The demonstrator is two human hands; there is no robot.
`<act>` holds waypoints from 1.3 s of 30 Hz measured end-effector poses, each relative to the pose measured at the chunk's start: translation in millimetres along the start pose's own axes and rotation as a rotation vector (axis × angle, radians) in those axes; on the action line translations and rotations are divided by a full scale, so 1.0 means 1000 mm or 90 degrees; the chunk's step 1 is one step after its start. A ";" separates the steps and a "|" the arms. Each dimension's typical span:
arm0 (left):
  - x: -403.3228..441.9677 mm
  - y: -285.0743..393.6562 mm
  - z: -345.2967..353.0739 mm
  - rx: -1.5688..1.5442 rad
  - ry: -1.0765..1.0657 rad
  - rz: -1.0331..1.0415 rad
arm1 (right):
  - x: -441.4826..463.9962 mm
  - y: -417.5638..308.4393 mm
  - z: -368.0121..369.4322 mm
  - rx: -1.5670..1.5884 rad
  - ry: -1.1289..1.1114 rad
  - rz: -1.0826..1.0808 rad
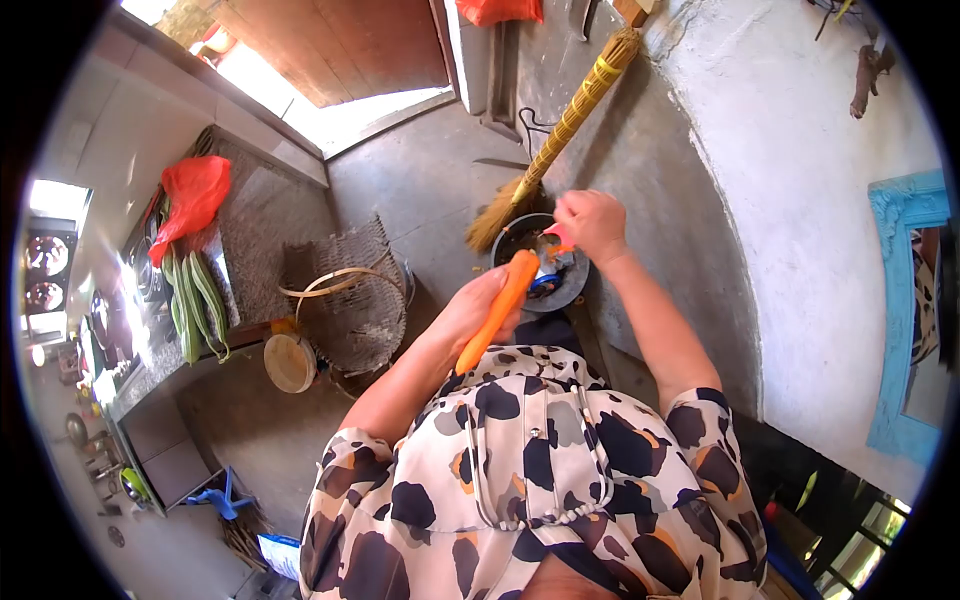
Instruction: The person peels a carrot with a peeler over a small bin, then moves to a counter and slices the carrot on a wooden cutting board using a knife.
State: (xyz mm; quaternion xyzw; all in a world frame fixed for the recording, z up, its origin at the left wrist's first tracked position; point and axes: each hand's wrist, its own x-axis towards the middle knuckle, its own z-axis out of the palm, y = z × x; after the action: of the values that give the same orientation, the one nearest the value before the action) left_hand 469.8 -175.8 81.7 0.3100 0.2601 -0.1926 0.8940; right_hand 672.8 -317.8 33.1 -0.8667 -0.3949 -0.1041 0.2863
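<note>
Head view: left hand (472, 305) curled round carrot (500, 308) above bin's (575, 288) near-left rim; right hand (592, 226) clenched pink tool (561, 235), likely peeler. Strokes toward bin, clear of left hand, seemed best.

Daylight burns white through the doorway (350, 122); glare streaks the bench (265, 190) at left, while the floor (390, 190) sits in softer, dimmer light. Fisheye distortion curves the pale wall (780, 220); the corners fall black.

No legible text, no readable labels
</note>
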 end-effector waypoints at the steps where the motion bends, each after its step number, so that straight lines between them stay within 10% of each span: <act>1: -0.004 0.003 0.000 -0.009 -0.046 -0.006 | 0.000 0.009 -0.003 -0.036 0.004 0.039; 33: 0.020 -0.014 -0.008 0.067 0.134 0.015 | -0.007 -0.060 -0.018 0.149 0.025 -0.126; 39: 0.011 -0.015 -0.011 0.063 0.051 0.044 | -0.005 -0.013 -0.015 0.084 0.030 0.089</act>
State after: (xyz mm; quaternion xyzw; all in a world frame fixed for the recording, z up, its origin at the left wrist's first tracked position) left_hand 467.0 -182.1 61.2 0.3702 0.2752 -0.1614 0.8724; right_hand 660.3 -322.8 48.9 -0.8687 -0.3329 -0.0782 0.3583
